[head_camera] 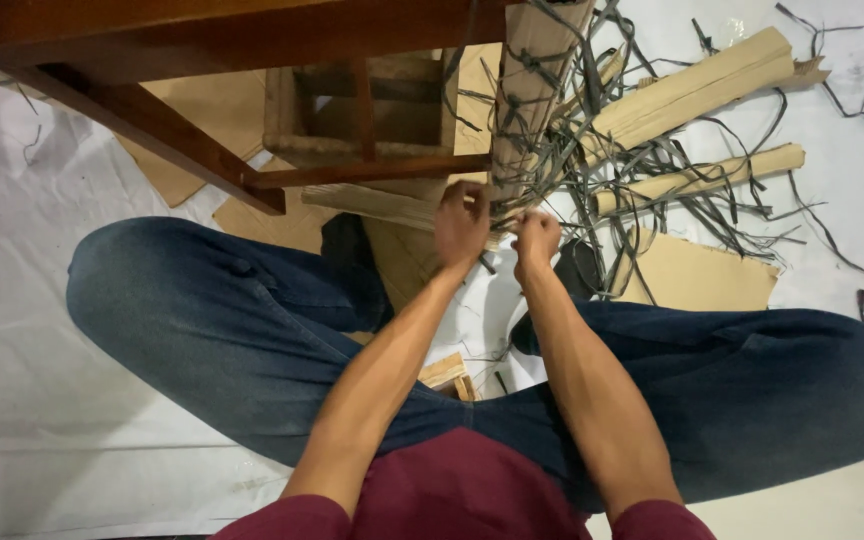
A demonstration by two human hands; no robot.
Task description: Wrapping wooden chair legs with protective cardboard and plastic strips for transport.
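The person is sitting cross-legged in blue jeans on a white sheet [42, 330]. The left hand [461, 224] is curling closed against a brown cardboard-wrapped wooden leg [532, 90] rising toward twelve o'clock. The right hand [535, 240], just beside at three o'clock, is pinching dark grey plastic straps [642, 165] spilling toward two o'clock over cardboard rolls [697, 180].

Dark grey straps [592, 150], tan cardboard [697, 275]

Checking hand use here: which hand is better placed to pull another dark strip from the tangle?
Probably the right hand: it sits beside the dark strips, while the left hand grips the cardboard-wrapped leg.
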